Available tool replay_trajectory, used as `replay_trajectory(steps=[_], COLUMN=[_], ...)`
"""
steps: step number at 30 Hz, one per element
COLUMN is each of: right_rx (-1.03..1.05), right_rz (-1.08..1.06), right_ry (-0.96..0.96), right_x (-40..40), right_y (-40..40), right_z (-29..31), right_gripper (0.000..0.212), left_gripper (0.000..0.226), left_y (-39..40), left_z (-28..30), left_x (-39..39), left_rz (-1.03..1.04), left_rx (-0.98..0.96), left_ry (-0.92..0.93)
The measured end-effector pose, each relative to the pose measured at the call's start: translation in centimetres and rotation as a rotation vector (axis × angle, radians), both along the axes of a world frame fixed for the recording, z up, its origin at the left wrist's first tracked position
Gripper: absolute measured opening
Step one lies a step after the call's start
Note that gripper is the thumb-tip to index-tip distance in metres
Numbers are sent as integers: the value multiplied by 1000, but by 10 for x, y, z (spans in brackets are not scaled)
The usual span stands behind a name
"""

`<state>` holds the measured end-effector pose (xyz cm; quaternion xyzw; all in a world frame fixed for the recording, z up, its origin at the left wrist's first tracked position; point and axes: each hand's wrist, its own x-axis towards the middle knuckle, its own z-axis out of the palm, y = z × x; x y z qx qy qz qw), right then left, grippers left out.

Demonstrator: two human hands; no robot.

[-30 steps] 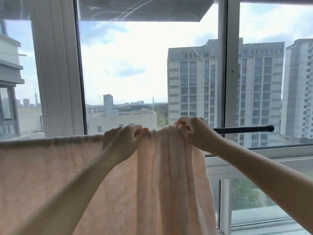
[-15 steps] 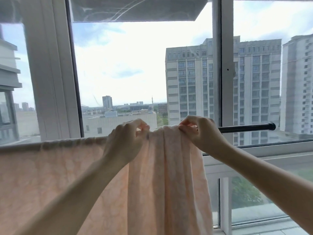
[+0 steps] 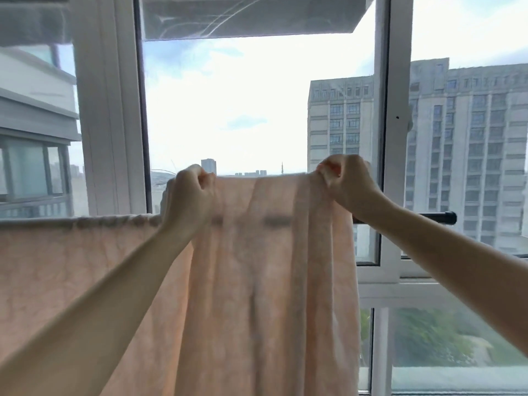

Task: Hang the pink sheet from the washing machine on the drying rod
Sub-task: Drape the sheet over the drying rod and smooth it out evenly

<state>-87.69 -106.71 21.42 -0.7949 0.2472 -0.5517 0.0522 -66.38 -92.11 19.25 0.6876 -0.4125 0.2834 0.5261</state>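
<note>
Head view: pink sheet (image 3: 265, 281) drapes drying rod (image 3: 405, 217) before window (image 3: 245, 110).

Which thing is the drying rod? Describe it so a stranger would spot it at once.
Start at the big window with white frames and the grey tower blocks beyond. Below mid-height, the pink sheet hangs in front of it, gripped by the left hand and right hand. The drying rod is the thin bar poking out right of the sheet: black, horizontal, with a capped end, unlike the white frames.
</note>
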Motion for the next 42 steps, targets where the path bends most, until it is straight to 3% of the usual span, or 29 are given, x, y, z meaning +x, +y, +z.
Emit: replay_trajectory(steps=[3,6,9,13,18,23,30,36,40,42], right_rx=[8,41,80,-11,-162,-138,-129,-146,-124,-138], right_rz=[59,206,305,386,355,313,264,411,480,501], right_ry=[217,305,403,570,593,409,146,539,577,591], right_x=[-13,-25,-40,-56,-56,-49,-35,-19,-31,-37], right_y=[-11,-17,-22,-23,-24,-19,-24,-20,-28,-33], right_z=[-5,-12,-15,-22,-31,-35,0,-5,-6,-7], right_gripper=[11,6,13,28,29,16,20,12,14,10], left_gripper=[15,10,15,16,12,8,7,12,16,7], left_y=[-4,-7,-13,-27,-32,-31,-22,-16,-14,-15], left_z=[-4,-14,-19,-26,-29,-31,-10,-12,-24,-33], left_x=[-7,-35,-63,-80,-85,-89,-63,-67,-105,-127], left_rz=[-9,-159,-312,-269,-232,-153,65,204,140,79], left_rx=[211,268,326,330,258,223,53,174,138,167], left_ry=[-8,-100,-186,-276,-267,-251,-128,-192,-375,-347])
